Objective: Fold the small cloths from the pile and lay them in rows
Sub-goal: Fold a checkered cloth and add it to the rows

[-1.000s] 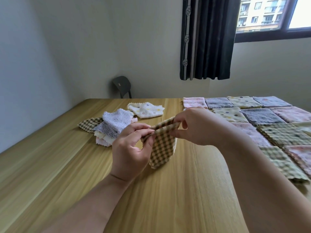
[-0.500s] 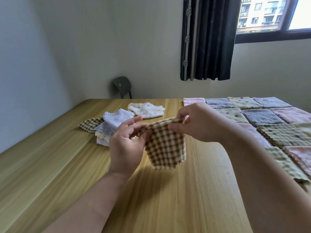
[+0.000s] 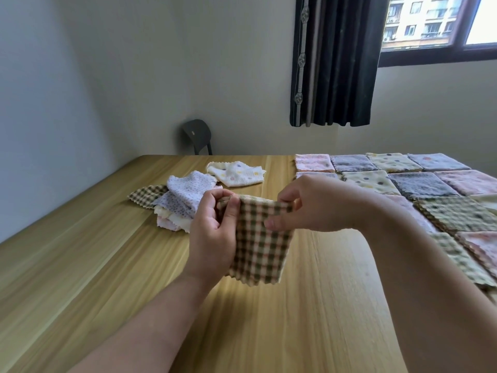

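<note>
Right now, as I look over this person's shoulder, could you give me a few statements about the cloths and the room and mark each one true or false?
1. The left hand and the right hand both pinch the top edge of the checked cloth, which hangs over the table. True.
2. The folded cloths lie in rows on the person's left. False: the rows are on the right, and the unfolded pile is on the left.
3. A white dotted cloth lies by itself beyond the pile. True.
4. The dark curtain covers the whole window. False: it hangs to one side, and buildings show through the glass.
</note>
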`<state>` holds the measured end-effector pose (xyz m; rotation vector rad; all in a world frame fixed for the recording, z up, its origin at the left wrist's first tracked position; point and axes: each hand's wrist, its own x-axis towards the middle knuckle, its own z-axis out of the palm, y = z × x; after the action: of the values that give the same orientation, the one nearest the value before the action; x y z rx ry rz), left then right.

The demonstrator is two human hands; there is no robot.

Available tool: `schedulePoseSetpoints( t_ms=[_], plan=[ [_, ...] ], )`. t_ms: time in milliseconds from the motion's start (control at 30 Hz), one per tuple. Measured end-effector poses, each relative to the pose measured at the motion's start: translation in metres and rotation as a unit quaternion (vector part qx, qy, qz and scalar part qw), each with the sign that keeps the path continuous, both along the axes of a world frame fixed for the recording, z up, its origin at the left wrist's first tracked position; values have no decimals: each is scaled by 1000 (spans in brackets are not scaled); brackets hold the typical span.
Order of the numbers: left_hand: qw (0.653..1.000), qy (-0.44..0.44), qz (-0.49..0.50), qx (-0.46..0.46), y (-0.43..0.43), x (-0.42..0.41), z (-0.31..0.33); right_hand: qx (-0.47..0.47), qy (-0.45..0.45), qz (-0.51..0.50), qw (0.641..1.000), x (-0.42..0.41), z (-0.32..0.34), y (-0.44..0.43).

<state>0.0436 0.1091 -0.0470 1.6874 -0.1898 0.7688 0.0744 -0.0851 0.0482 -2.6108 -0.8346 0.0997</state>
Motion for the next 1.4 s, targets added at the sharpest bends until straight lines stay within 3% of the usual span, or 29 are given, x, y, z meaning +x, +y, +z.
schedulePoseSetpoints(
  t_ms=[167,333,433,567,700,867,1100,1400],
  plan=[
    [998,-20,4,61,1,-3,3,-34,76,20,996,-6,1,1],
    [996,-39,5,86,2,-5,2,-76,94,6,993,-5,2,0],
    [996,-30,-7,85,4,-4,-1,-56,113,27,992,-8,7,0],
    [997,-8,-38,68,3,-2,-1,30,207,94,973,-19,16,-2],
    [997,-6,-53,55,3,-1,-1,0,272,70,960,-15,10,-5],
    [996,-6,-57,68,4,-1,-2,-36,240,-38,969,-1,-2,-6],
    [990,-61,-54,118,-6,-12,5,-72,237,-73,966,-3,-2,1],
    [965,-169,-69,191,-25,-23,4,-18,163,-87,983,1,-5,11]
  ],
)
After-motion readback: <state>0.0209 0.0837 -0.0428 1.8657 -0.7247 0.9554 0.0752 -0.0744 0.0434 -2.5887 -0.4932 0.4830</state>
